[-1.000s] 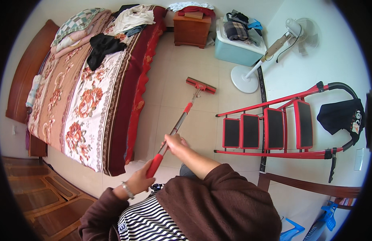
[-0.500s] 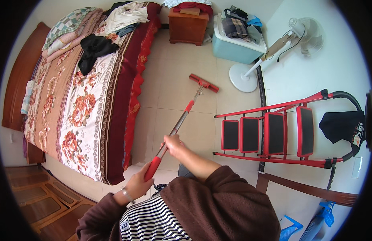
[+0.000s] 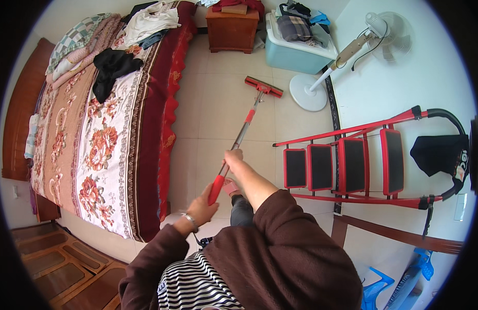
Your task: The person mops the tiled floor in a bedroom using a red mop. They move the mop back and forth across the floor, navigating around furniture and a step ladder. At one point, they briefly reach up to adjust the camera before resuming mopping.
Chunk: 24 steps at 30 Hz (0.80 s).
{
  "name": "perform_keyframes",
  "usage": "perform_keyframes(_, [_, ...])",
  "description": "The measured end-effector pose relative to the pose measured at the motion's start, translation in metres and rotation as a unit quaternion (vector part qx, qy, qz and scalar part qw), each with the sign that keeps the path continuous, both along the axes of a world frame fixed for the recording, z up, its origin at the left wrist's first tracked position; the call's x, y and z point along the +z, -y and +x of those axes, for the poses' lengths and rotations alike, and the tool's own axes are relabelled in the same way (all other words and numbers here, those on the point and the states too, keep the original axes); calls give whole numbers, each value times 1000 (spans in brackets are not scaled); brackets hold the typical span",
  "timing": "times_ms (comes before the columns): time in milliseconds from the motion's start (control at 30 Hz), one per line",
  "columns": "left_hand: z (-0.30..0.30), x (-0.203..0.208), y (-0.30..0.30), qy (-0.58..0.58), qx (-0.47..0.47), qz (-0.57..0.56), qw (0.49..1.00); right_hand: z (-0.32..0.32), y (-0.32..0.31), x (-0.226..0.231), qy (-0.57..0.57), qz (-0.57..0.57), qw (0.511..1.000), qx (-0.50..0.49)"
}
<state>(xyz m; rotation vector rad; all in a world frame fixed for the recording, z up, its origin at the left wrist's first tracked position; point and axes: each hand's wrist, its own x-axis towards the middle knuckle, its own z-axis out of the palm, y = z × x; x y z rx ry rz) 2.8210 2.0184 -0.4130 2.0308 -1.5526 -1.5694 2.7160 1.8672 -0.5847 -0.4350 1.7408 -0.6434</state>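
Note:
A sponge mop (image 3: 241, 136) with a silver pole and red grips slants away from me across the tiled floor. Its red head (image 3: 264, 87) rests on the tiles between the bed and the fan. My left hand (image 3: 202, 207), with a band at the wrist, is closed around the red grip at the near end of the pole. Farther up, my right hand (image 3: 234, 159) wraps the metal part of the pole. Beneath the pole, near my right hand, part of my foot (image 3: 230, 187) shows in a pinkish slipper.
On the left stands a bed (image 3: 107, 155) with clothes and folded quilts. To the right are a white fan (image 3: 308, 93) and a red stepladder (image 3: 351, 165) with black treads. A wooden nightstand (image 3: 229, 32) and a pale blue clothes-topped box (image 3: 296, 54) stand at the far end.
Both hands and the mop pole have shifted forward and to the right. The mop head sits slightly farther away, and my foot has come into view under the pole.

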Motion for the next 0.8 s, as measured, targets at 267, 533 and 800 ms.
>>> perform_keyframes(267, [97,119,-140,117,52,-109,986,82,-155,62,509,155,834,-145])
perform_keyframes(533, [120,143,-125,260,71,-362,893,118,-151,103,503,102,824,-241])
perform_keyframes(800, [109,124,-7,184,-18,-374,909,65,-70,85,514,39,794,-322])
